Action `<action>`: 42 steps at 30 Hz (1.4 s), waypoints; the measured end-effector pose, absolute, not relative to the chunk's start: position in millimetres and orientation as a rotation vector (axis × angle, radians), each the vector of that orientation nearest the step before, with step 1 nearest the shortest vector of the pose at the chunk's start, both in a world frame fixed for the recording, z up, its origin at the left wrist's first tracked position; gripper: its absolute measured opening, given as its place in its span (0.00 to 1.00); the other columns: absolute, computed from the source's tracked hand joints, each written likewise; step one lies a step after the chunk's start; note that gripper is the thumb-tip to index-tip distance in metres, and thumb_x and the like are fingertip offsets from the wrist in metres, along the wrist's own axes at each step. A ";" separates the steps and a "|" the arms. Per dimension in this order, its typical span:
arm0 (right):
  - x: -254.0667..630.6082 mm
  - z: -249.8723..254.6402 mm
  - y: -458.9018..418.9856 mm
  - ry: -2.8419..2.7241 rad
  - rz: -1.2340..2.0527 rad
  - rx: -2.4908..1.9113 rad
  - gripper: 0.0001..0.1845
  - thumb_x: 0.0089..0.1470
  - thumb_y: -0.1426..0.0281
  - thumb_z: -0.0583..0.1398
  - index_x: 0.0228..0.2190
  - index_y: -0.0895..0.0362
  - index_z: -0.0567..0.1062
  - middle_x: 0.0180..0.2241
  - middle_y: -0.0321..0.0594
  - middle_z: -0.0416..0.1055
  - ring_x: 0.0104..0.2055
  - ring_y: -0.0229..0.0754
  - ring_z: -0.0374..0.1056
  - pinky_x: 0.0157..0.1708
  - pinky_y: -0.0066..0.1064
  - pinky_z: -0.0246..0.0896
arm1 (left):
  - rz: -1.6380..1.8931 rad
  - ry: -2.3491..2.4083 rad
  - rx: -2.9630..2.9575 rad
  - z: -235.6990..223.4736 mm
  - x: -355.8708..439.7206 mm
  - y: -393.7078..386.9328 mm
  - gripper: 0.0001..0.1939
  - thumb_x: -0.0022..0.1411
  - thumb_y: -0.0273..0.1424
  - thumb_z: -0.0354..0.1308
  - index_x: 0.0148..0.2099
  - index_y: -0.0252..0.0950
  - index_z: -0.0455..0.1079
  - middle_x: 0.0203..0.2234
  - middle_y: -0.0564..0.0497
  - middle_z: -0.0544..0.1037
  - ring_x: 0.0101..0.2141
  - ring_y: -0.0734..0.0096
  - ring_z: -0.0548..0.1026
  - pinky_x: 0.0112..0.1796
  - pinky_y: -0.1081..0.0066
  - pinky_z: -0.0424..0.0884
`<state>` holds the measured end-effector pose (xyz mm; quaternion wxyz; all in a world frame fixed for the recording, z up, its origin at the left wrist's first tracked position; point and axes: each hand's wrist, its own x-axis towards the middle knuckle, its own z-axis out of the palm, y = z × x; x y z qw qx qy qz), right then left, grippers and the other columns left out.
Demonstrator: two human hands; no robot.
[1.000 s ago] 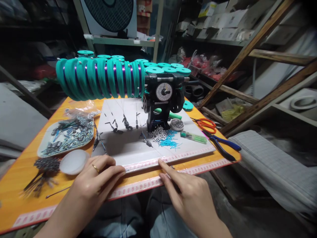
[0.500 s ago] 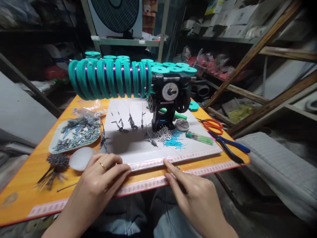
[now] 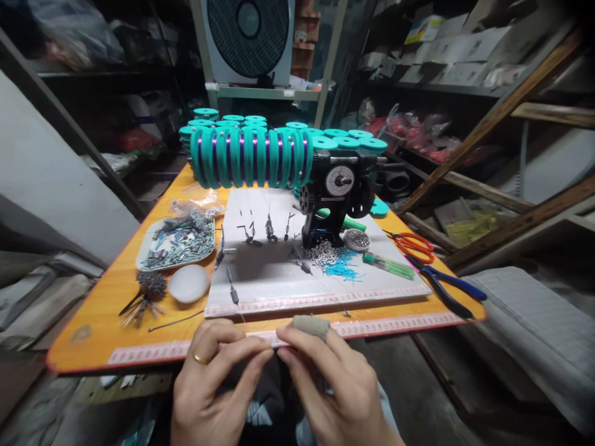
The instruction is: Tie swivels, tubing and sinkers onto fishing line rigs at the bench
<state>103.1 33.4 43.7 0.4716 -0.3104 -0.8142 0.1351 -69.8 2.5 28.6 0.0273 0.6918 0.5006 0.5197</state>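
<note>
My left hand [image 3: 218, 378], with a ring on one finger, and my right hand [image 3: 330, 384] are pinched together fingertip to fingertip just off the near edge of the orange table [image 3: 93, 322]. Between them is something thin that I cannot make out. A grey fabric cot [image 3: 310, 326] covers my right index fingertip. Ahead lies a white board [image 3: 279, 279] with several small weighted rigs [image 3: 231, 286] and thin lines on it. A black winding machine [image 3: 337, 198] carries a row of teal spools [image 3: 251, 158] wound with purple line.
A tray of small parts [image 3: 179, 241], a white oval lid [image 3: 188, 284] and a bundle of dark pins [image 3: 144, 291] sit left. Blue bits [image 3: 341, 267], a tin [image 3: 357, 239], green lighter [image 3: 388, 266], orange scissors [image 3: 413, 244] and blue pliers [image 3: 446, 288] lie right. Shelves and a fan [image 3: 248, 31] stand behind.
Both hands left the board's front edge, pulled back toward me and met in a pinch. The view shifted so the table sits further right and away.
</note>
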 end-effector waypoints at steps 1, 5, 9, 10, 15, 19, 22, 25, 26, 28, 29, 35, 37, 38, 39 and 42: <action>101.6 43.5 32.8 -1.987 0.343 -0.769 0.14 0.60 0.80 0.60 0.47 0.58 0.73 0.34 0.41 0.79 0.34 0.40 0.75 0.33 0.26 0.71 | 1.628 1.532 2.094 27.6 -69.3 0.2 0.10 0.62 0.18 0.61 0.42 0.39 0.73 0.34 0.53 0.69 0.37 0.71 0.70 0.39 0.72 0.68; 98.2 41.4 27.1 -2.007 0.312 -0.796 0.12 0.58 0.80 0.61 0.42 0.55 0.72 0.29 0.36 0.76 0.25 0.37 0.69 0.24 0.27 0.65 | 1.678 1.481 1.854 24.3 -66.1 -6.6 0.10 0.60 0.19 0.63 0.39 0.41 0.76 0.31 0.55 0.76 0.34 0.74 0.75 0.37 0.77 0.72; 95.4 34.3 19.9 -1.997 0.337 -0.837 0.11 0.58 0.80 0.61 0.41 0.54 0.73 0.27 0.35 0.73 0.22 0.36 0.68 0.22 0.26 0.63 | 1.719 1.371 1.261 22.5 -52.1 -12.0 0.07 0.59 0.26 0.66 0.35 0.45 0.80 0.32 0.57 0.84 0.35 0.73 0.81 0.40 0.79 0.76; 95.0 32.5 18.6 -1.997 0.345 -0.840 0.11 0.58 0.80 0.60 0.41 0.54 0.73 0.26 0.35 0.72 0.23 0.36 0.68 0.23 0.26 0.63 | 1.722 1.344 1.079 22.4 -47.2 -13.1 0.04 0.58 0.28 0.68 0.34 0.45 0.80 0.31 0.57 0.85 0.34 0.73 0.82 0.40 0.80 0.76; 96.4 30.6 16.9 -2.035 0.374 -0.846 0.12 0.59 0.81 0.59 0.41 0.54 0.73 0.29 0.36 0.74 0.27 0.38 0.71 0.27 0.27 0.64 | 1.764 1.337 0.611 19.6 -30.6 -17.7 0.16 0.50 0.39 0.74 0.41 0.43 0.77 0.27 0.56 0.85 0.31 0.73 0.83 0.37 0.82 0.78; 98.3 33.0 20.3 -2.096 0.353 -0.847 0.13 0.59 0.81 0.58 0.43 0.54 0.72 0.31 0.37 0.74 0.29 0.39 0.71 0.29 0.28 0.65 | 1.804 1.536 0.840 7.6 -31.3 -21.9 0.16 0.56 0.39 0.70 0.46 0.44 0.74 0.29 0.56 0.85 0.32 0.72 0.84 0.39 0.81 0.78; 98.9 33.8 24.7 -2.137 0.353 -0.823 0.13 0.60 0.81 0.56 0.44 0.55 0.71 0.32 0.39 0.74 0.30 0.41 0.72 0.30 0.29 0.66 | 1.815 1.633 1.099 -1.3 -36.7 -23.2 0.11 0.60 0.34 0.67 0.45 0.45 0.73 0.31 0.58 0.85 0.33 0.73 0.84 0.39 0.80 0.79; 99.1 35.2 29.2 -2.174 0.365 -0.789 0.13 0.60 0.81 0.56 0.45 0.55 0.70 0.33 0.39 0.74 0.31 0.41 0.72 0.29 0.28 0.66 | 1.800 1.648 1.409 -3.7 -44.6 -22.1 0.13 0.61 0.25 0.64 0.46 0.44 0.71 0.33 0.58 0.84 0.34 0.74 0.84 0.40 0.80 0.79; 99.0 35.9 30.6 -2.183 0.375 -0.781 0.13 0.60 0.81 0.56 0.45 0.55 0.70 0.33 0.39 0.73 0.31 0.41 0.72 0.30 0.28 0.66 | 1.789 1.646 1.506 -2.9 -47.2 -21.3 0.14 0.60 0.23 0.64 0.46 0.44 0.71 0.34 0.58 0.83 0.34 0.75 0.84 0.40 0.81 0.78; 98.2 37.4 33.2 -2.199 0.394 -0.764 0.13 0.60 0.81 0.56 0.44 0.55 0.70 0.33 0.39 0.73 0.32 0.41 0.71 0.30 0.28 0.67 | 1.768 1.631 1.657 0.6 -51.1 -19.7 0.16 0.60 0.20 0.62 0.47 0.42 0.70 0.34 0.57 0.82 0.34 0.75 0.83 0.40 0.81 0.78; 97.6 38.2 34.4 -2.206 0.397 -0.755 0.13 0.60 0.81 0.55 0.43 0.55 0.70 0.33 0.39 0.73 0.32 0.41 0.71 0.30 0.29 0.66 | 1.766 1.617 1.699 2.9 -52.1 -18.8 0.16 0.60 0.19 0.61 0.47 0.42 0.70 0.34 0.56 0.82 0.34 0.75 0.82 0.41 0.81 0.77; 92.8 45.7 43.6 -2.212 0.549 -0.699 0.12 0.61 0.81 0.55 0.43 0.55 0.70 0.33 0.39 0.71 0.33 0.39 0.71 0.33 0.27 0.67 | 1.842 1.519 1.529 14.7 -47.1 -16.6 0.14 0.61 0.18 0.57 0.45 0.43 0.69 0.32 0.55 0.78 0.34 0.73 0.79 0.39 0.77 0.75; 91.6 50.7 46.7 -2.201 0.676 -0.661 0.15 0.62 0.81 0.54 0.47 0.55 0.70 0.35 0.39 0.72 0.36 0.38 0.72 0.36 0.25 0.68 | 1.869 1.504 1.446 15.9 -45.0 -17.4 0.11 0.63 0.21 0.56 0.43 0.43 0.68 0.31 0.55 0.76 0.33 0.72 0.78 0.38 0.76 0.75; 91.1 53.5 48.1 -2.206 0.745 -0.644 0.17 0.62 0.81 0.54 0.49 0.54 0.69 0.37 0.40 0.72 0.38 0.38 0.72 0.37 0.25 0.68 | 1.872 1.508 1.413 16.1 -44.4 -18.1 0.09 0.64 0.22 0.55 0.42 0.43 0.68 0.30 0.54 0.75 0.34 0.71 0.78 0.38 0.75 0.75; 90.5 56.3 49.3 -2.216 0.808 -0.632 0.18 0.62 0.82 0.53 0.50 0.54 0.69 0.38 0.40 0.72 0.39 0.37 0.72 0.39 0.24 0.68 | 1.867 1.520 1.386 16.3 -44.1 -18.9 0.08 0.64 0.23 0.55 0.41 0.43 0.67 0.30 0.54 0.75 0.34 0.71 0.78 0.38 0.75 0.74; 88.6 63.0 52.2 -2.252 0.929 -0.617 0.20 0.63 0.82 0.52 0.50 0.51 0.70 0.38 0.37 0.72 0.40 0.35 0.72 0.39 0.21 0.67 | 1.826 1.558 1.318 17.7 -45.0 -21.4 0.06 0.66 0.25 0.54 0.40 0.43 0.67 0.31 0.53 0.75 0.34 0.71 0.78 0.38 0.75 0.75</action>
